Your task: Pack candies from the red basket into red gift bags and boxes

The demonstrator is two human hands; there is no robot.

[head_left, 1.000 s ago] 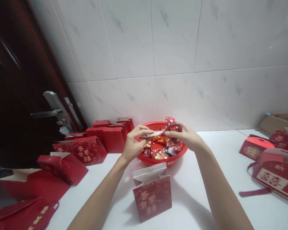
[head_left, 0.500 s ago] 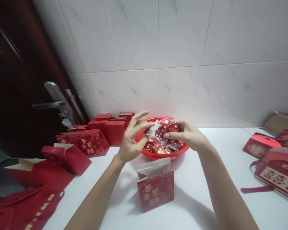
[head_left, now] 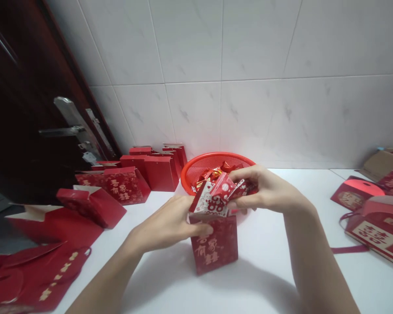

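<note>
While right hand [head_left: 257, 189] pinches wrapped packets [head_left: 216, 196], left hand [head_left: 170, 222] grips red bag [head_left: 215, 244] below.

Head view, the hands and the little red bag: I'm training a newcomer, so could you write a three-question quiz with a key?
1. True or false: the thumb of the left hand lies across the front of the small red bag.
2. What does the right hand hold?
a) a purple ribbon
b) wrapped packets
c) a door handle
3. Fill in: the red basket stands ____ the bag, nearer the tiled wall.

Key: 1 true; 2 b; 3 behind.
</note>
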